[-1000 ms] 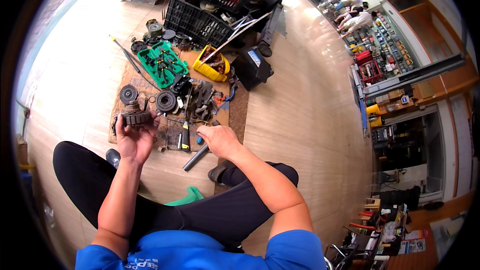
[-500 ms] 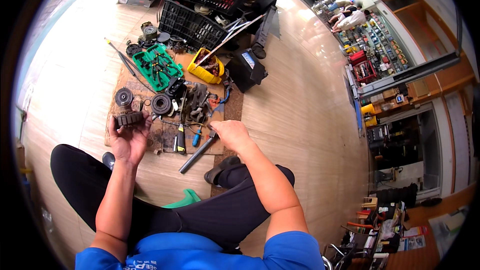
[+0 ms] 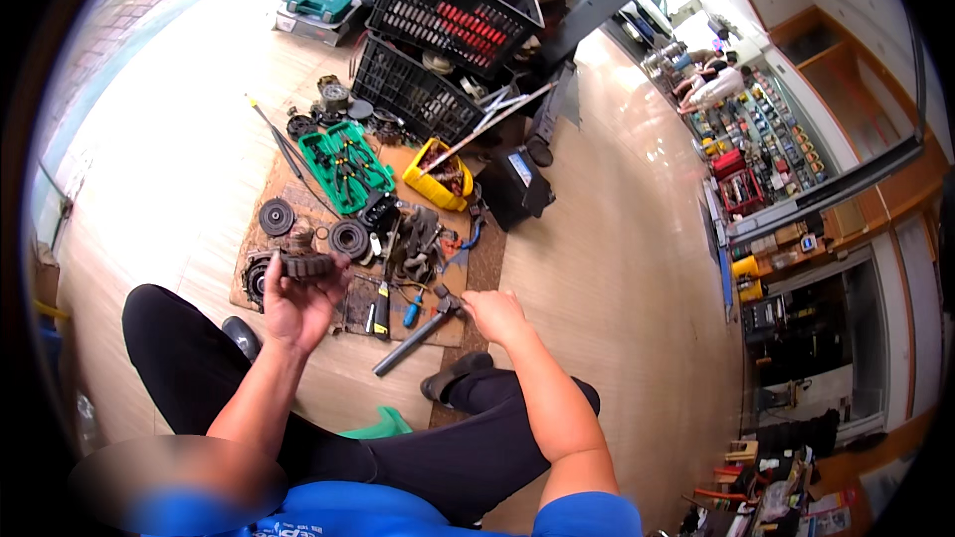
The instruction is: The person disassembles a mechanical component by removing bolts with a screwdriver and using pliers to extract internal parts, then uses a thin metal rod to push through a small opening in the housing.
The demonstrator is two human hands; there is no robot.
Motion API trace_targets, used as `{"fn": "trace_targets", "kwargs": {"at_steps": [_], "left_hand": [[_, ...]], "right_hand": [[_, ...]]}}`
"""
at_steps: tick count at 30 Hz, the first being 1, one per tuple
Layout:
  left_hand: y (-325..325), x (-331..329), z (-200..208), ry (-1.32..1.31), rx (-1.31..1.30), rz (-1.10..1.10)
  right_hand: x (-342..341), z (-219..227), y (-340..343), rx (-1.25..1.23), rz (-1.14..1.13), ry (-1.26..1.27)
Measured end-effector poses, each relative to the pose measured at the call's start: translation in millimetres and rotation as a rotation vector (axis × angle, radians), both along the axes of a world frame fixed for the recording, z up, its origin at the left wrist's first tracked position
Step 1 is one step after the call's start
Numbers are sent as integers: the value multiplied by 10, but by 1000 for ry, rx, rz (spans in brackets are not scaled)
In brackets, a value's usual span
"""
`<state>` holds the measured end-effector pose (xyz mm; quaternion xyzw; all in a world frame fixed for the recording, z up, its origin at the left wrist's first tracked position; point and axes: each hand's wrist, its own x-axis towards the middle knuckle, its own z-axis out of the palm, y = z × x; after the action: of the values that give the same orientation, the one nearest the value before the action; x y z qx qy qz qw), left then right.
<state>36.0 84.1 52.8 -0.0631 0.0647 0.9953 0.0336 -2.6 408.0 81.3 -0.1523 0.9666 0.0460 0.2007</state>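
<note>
My left hand (image 3: 301,316) is raised over the cardboard, its fingers and thumb closed around a brown, toothed alternator rotor (image 3: 306,265) with a short shaft on top. A round metal housing (image 3: 256,280) lies beside it on the cardboard. Farther right, my right hand (image 3: 495,318) has curled fingers at the far end of a hammer (image 3: 416,340) with a grey tubular handle, which slants toward me; the fingertips are partly hidden. Between the hands lie a blue-handled screwdriver (image 3: 413,310) and a yellow-and-black-handled tool (image 3: 381,312).
Beyond my hands, a grooved pulley (image 3: 277,217), a second round pulley (image 3: 349,239), a green tool case (image 3: 344,165) and a yellow bin (image 3: 438,175) sit on the cardboard (image 3: 343,316). Black crates (image 3: 418,89) are stacked behind. A black box (image 3: 515,189) stands to the right.
The view has shifted, so the scene sits lower and farther right. My left hand has moved the rotor slightly right, uncovering the round housing. My right hand sits slightly farther right, showing more of the hammer's head.
</note>
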Motion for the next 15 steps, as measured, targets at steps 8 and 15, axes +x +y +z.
{"fn": "trace_targets", "kwargs": {"at_steps": [8, 15], "left_hand": [[212, 184, -41, 17, -101, -162], [330, 270, -216, 59, -191, -292]], "right_hand": [[32, 8, -254, -85, -19, -189], [187, -147, -628, -644, 16, -222]]}}
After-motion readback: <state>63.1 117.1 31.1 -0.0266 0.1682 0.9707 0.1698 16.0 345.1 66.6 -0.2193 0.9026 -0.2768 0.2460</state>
